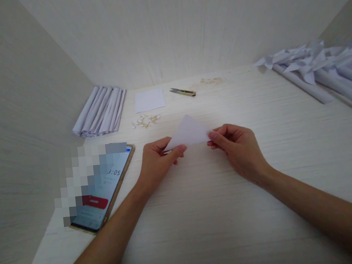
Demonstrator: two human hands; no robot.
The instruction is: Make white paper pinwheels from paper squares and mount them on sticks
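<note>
A sheet of white paper, triangular in outline with its point away from me, is held between my two hands. My left hand pinches its left corner, thumb on top. At the right corner, my right hand grips it between thumb and fingers. Beyond the paper lie short cotton-tipped pieces, a stack of square white paper and small thread snips with dark blades.
Rolled paper tubes lie in a bundle at the back left. Paper pinwheels on rolled sticks are piled at the right. A phone, partly blurred out, rests left of my left arm. Small pale scraps lie by the back wall.
</note>
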